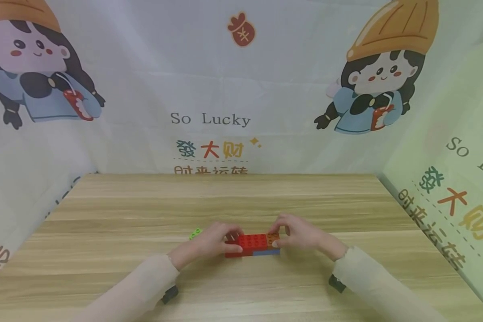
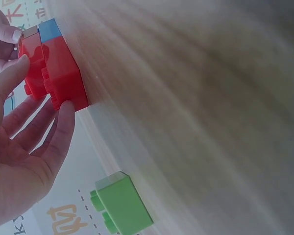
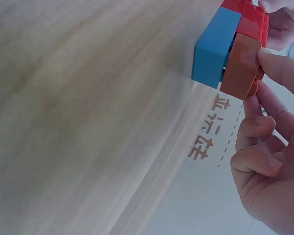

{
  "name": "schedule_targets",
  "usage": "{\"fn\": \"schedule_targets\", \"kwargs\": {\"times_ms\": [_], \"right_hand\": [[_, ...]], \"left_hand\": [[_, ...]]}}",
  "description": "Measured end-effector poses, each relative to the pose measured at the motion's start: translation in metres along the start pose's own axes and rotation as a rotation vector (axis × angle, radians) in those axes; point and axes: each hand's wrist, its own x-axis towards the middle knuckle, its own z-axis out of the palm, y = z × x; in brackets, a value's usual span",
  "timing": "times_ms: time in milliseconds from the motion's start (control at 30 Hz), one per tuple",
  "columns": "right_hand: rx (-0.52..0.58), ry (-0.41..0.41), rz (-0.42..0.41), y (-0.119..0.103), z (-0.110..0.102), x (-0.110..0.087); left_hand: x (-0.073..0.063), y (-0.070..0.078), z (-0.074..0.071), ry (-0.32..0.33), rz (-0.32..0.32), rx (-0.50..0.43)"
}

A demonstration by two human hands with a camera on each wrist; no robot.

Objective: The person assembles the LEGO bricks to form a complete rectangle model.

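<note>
Head view first: two hands meet over a little two-layer stack of toy building bricks on the wood-grain table (image 1: pixel 145 201), near its middle. The left hand (image 1: pixel 215 239) has the left end, thumb on the near side and fingers round the far side. The right hand (image 1: pixel 299 230) is at the other end, pinching a brown brick (image 1: pixel 270 240) between thumb and fingertip. Beside that, in the top layer, sits the upper red brick (image 1: pixel 252 240), studs up; below run the lower red brick (image 1: pixel 234 254) on the left and the blue brick (image 1: pixel 266 252) on the right. A light green brick (image 1: pixel 195 233) peeks out beyond the left hand, and the printed cloth (image 1: pixel 145 89) rises behind the table. Over to the left wrist: thumb against the upper red brick, a fingertip at the end of the lower red one, the green brick apart on the table. The far end is small here, so I can't be sure exactly where the right fingertips press. And the right wrist: thumb and finger pinch the brown brick above the blue one, a narrow gap showing between the two, other fingers curled.
</note>
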Motion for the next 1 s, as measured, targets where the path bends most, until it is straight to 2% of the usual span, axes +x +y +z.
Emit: {"fn": "schedule_targets", "kwargs": {"times_ms": [700,1000], "right_hand": [[-0.022,0.018,-0.008,0.0024,0.0042,-0.002],[-0.105,0.026,-0.093,-0.0024,0.0045,0.0034]], "left_hand": [[0.0001,0.0005,-0.0012,-0.003,-0.007,-0.001],[0.0006,0.0006,-0.0003,-0.002,0.001,0.017]]}}
